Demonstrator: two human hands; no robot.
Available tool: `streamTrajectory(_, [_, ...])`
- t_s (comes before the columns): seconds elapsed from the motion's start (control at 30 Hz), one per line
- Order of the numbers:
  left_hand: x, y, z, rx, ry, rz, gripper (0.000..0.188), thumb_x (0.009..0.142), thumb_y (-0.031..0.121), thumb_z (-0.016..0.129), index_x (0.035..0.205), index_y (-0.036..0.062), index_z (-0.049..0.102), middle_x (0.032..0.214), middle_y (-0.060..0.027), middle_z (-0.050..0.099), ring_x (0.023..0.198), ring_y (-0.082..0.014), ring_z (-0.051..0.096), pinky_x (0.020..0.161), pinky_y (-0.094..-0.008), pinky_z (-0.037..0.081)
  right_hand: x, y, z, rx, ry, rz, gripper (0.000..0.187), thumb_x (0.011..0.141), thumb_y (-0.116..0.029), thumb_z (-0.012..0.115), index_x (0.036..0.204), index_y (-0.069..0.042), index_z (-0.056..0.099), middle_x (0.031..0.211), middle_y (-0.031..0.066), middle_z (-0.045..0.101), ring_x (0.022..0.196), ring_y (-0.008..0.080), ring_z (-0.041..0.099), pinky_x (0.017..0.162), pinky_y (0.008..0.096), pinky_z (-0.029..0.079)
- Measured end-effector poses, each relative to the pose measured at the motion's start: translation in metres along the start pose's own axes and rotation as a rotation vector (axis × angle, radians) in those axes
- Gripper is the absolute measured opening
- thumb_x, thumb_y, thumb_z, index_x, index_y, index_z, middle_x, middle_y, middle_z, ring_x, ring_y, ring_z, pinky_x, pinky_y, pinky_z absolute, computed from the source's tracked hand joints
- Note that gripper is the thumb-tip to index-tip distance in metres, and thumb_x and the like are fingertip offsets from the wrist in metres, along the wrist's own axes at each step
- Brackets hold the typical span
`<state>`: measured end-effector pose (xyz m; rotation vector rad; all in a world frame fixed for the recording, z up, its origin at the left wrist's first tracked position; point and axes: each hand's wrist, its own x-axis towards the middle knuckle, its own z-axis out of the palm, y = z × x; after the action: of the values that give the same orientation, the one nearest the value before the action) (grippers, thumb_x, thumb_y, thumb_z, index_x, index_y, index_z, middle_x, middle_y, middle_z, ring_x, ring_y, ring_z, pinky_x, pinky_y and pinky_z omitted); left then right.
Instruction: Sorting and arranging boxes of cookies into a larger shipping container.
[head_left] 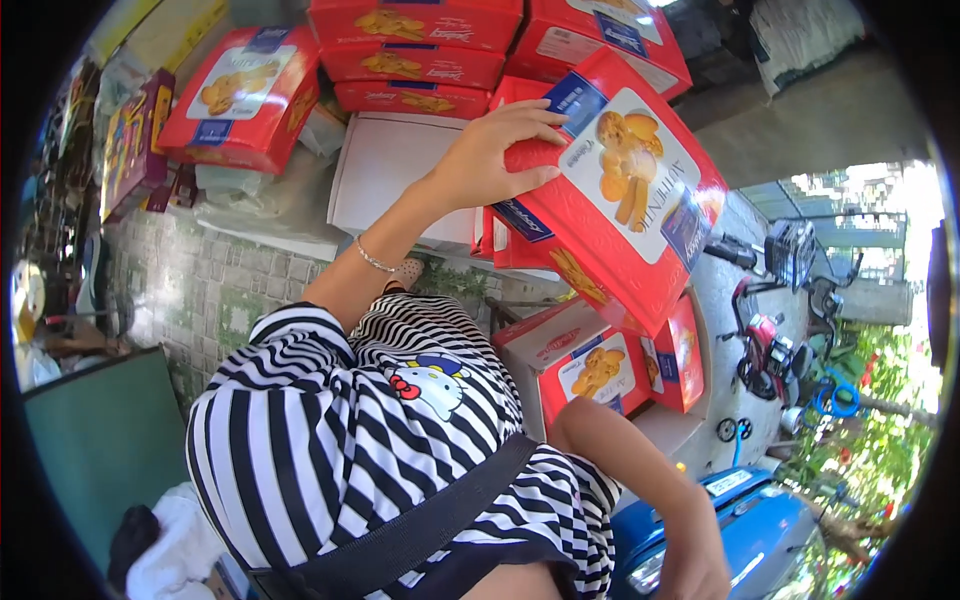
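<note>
My left hand (500,150), with a bracelet on its wrist, is closed on the near-left corner of a red biscuit box (630,170). Fingers and thumb press on its edge. The box tilts above an open cardboard carton (520,345), in which red biscuit boxes (598,375) stand. At the lower right, my right hand (697,575) hangs low beside my body, away from the boxes. The picture's lower edge cuts it off and its fingers cannot be made out.
Stacked red biscuit boxes (420,65) and a white carton (395,165) lie ahead. Another red box (240,95) sits at the left beside a purple box (138,150). A blue vehicle (740,540) and a red motorbike (765,345) stand at the right.
</note>
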<state>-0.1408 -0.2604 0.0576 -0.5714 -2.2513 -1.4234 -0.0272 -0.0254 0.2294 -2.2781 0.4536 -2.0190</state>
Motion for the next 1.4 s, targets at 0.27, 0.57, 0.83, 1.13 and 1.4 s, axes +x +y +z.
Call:
streamTrajectory(0.27, [0.001, 0.019, -0.004, 0.277, -0.029, 0.023, 0.032, 0.074, 0.018, 0.071, 0.104, 0.0092, 0.065, 0.124, -0.0092, 0.057, 0.123, -0.0309, 0.046, 0.102, -0.0443, 0.034, -0.086, 0.028, -0.008, 0.331, 0.714, 0.208, 0.076, 0.085, -0.051, 0.054, 0.144, -0.018, 0.018, 0.147, 0.0305, 0.009, 0.064, 0.0166, 0.065, 0.069, 0.0343, 0.047])
streamTrajectory(0.57, [0.012, 0.077, -0.017, 0.006, 0.248, 0.126, 0.018, 0.075, 0.007, 0.066, 0.093, 0.005, 0.069, 0.118, -0.0138, 0.058, 0.107, -0.0283, 0.056, 0.096, -0.0382, 0.041, -0.098, 0.042, 0.002, 0.259, 0.861, 0.2, 0.085, 0.084, -0.061, 0.05, 0.147, -0.015, 0.016, 0.138, 0.0465, -0.001, 0.067, 0.0098, 0.06, 0.069, 0.0271, 0.04])
streamTrajectory(0.83, [0.016, 0.114, -0.008, -0.217, -0.111, 0.242, 0.016, 0.081, 0.004, 0.058, 0.094, 0.001, 0.068, 0.096, -0.0118, 0.066, 0.087, -0.0224, 0.063, 0.075, -0.0295, 0.049, -0.107, 0.042, 0.001, 0.062, 0.932, 0.333, 0.087, 0.083, -0.065, 0.045, 0.144, -0.008, 0.02, 0.135, 0.048, 0.015, 0.061, 0.0081, 0.057, 0.062, 0.0236, 0.039])
streamTrajectory(1.13, [0.017, 0.104, -0.004, -0.225, -0.228, 0.191, 0.015, 0.079, 0.001, 0.061, 0.092, 0.0014, 0.068, 0.093, -0.0108, 0.067, 0.085, -0.0217, 0.064, 0.074, -0.0299, 0.049, -0.114, 0.042, 0.008, -0.053, 1.093, 0.413, 0.083, 0.077, -0.053, 0.058, 0.135, -0.001, 0.026, 0.134, 0.0347, 0.035, 0.067, 0.018, 0.057, 0.065, 0.0272, 0.047])
streamTrajectory(1.4, [0.019, 0.085, -0.01, -0.045, -0.296, 0.231, 0.019, 0.071, 0.0, 0.068, 0.09, 0.004, 0.069, 0.088, -0.0071, 0.068, 0.085, -0.022, 0.065, 0.082, -0.035, 0.049, -0.099, 0.056, 0.019, -0.615, 1.13, 0.712, 0.076, 0.073, -0.029, 0.071, 0.13, 0.003, 0.033, 0.119, 0.0171, 0.051, 0.071, 0.0154, 0.053, 0.065, 0.0256, 0.043])
